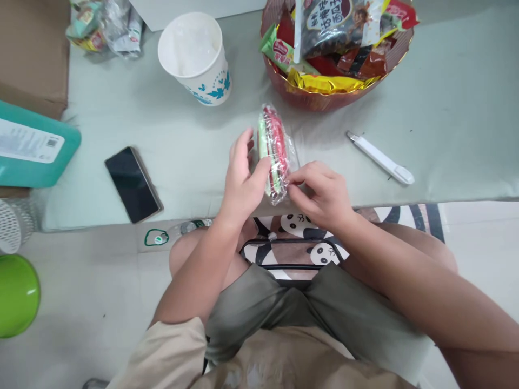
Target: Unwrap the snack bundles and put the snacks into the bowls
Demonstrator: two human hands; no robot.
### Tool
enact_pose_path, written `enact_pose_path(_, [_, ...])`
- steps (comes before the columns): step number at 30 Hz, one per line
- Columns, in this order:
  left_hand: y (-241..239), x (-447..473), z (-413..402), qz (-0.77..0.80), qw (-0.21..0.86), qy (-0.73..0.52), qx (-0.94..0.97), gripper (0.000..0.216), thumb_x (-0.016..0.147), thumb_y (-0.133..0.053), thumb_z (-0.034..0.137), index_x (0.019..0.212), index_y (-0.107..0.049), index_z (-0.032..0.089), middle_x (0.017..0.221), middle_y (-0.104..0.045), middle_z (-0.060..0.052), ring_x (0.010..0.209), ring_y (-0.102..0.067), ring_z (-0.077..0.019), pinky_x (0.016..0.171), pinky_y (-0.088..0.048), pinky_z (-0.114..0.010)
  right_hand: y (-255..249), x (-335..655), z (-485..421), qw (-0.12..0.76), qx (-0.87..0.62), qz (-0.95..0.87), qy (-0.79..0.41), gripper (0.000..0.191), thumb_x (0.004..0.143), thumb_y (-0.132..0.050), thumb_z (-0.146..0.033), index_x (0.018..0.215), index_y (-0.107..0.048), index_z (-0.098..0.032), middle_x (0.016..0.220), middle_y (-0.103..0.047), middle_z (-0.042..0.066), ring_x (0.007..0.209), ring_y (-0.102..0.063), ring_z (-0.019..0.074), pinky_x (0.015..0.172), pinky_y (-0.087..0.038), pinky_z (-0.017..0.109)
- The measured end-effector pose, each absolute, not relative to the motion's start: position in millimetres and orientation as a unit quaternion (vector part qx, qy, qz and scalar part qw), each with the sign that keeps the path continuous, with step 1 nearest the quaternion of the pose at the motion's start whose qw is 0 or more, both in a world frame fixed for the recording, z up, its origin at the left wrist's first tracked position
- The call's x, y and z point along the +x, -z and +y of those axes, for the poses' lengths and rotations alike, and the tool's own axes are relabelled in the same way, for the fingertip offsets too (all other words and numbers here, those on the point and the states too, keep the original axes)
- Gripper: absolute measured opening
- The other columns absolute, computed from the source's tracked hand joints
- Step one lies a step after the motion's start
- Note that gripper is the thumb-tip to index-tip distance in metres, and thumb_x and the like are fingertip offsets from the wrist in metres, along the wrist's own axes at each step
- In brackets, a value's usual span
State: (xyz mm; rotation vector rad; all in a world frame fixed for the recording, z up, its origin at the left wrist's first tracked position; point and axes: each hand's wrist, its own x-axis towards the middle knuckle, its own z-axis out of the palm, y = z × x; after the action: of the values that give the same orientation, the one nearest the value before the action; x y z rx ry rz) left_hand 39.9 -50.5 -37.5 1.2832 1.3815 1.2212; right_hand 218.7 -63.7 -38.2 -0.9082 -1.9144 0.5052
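Head view, near centre: a clear-wrapped snack packet (276,148) — red and green inside — stands on edge above the near rim of the pale surface (446,108), held between both hands. The left hand (242,181) clasps its side at 9 o'clock, fingers straight, thumb pressed to the wrapper. The right hand (320,194) pinches the wrapper's lower edge at 5 o'clock with curled fingertips. Around the packet — a red bowl (320,100) of snacks at 1 o'clock, a paper cup (194,56) at 11, a dark phone (133,185) at 9, a white pen-like tool (381,158) at 3.

Beige short-sleeved shirt (292,362), olive-green shorts (259,308), forearms bare.
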Motion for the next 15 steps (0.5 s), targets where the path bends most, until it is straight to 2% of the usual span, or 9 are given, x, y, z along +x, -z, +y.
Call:
enact_pose_path(2, [36,27,-55,0.549,0.387,-0.483,0.562,0.055,0.09,-0.065,0.058,0.138,-0.054,0.035,0.154,-0.051,-0.005,0.147,-0.045,-0.0314,0.121,-0.044,-0.047,38,217,-62,0.454,-0.376,-0.78,-0.212,0.01,0.091,-0.059,-0.014,0.088,-0.065,-0.021,0.076,-0.069,0.001,0.072,-0.062,0.0145,0.068,-0.049,0.028])
enact_pose_path(5, [29,15,-58,0.506,0.331,-0.431,0.67,0.049,0.087,-0.066,0.062,0.128,-0.062,0.036,0.152,-0.052,-0.006,0.148,-0.042,-0.0352,0.123,-0.04,-0.055,40,212,-62,0.439,-0.397,-0.768,-0.245,0.009,0.091,-0.06,-0.015,0.096,-0.065,-0.022,0.08,-0.071,0.0,0.07,-0.063,0.0131,0.068,-0.05,0.027])
enact_pose_path(9, [28,10,-56,0.45,0.259,-0.323,0.791,0.046,0.076,-0.08,0.05,0.116,-0.068,0.031,0.148,-0.056,-0.008,0.149,-0.038,-0.0403,0.128,-0.027,-0.065,39,205,-63,0.412,-0.427,-0.743,-0.309,0.02,0.091,-0.06,-0.019,0.11,-0.061,-0.022,0.088,-0.073,0.0,0.069,-0.063,0.0122,0.067,-0.052,0.027])
enact_pose_path(12, [35,10,-53,0.459,0.239,-0.28,0.809,0.037,0.08,-0.076,0.04,0.115,-0.069,0.029,0.141,-0.062,-0.008,0.148,-0.041,-0.0377,0.126,-0.031,-0.064,35,208,-61,0.391,-0.42,-0.759,-0.307,0.013,0.094,-0.057,-0.021,0.106,-0.061,-0.021,0.088,-0.072,0.002,0.075,-0.065,0.0142,0.072,-0.053,0.029])
enact_pose_path(15, [39,8,-50,0.46,0.236,-0.28,0.809,0.034,0.081,-0.077,0.04,0.113,-0.07,0.031,0.14,-0.064,-0.006,0.146,-0.043,-0.0358,0.125,-0.033,-0.063,34,222,-57,0.378,-0.358,-0.808,-0.276,0.012,0.094,-0.061,-0.029,0.103,-0.062,-0.021,0.096,-0.071,0.006,0.088,-0.067,0.019,0.08,-0.054,0.034])
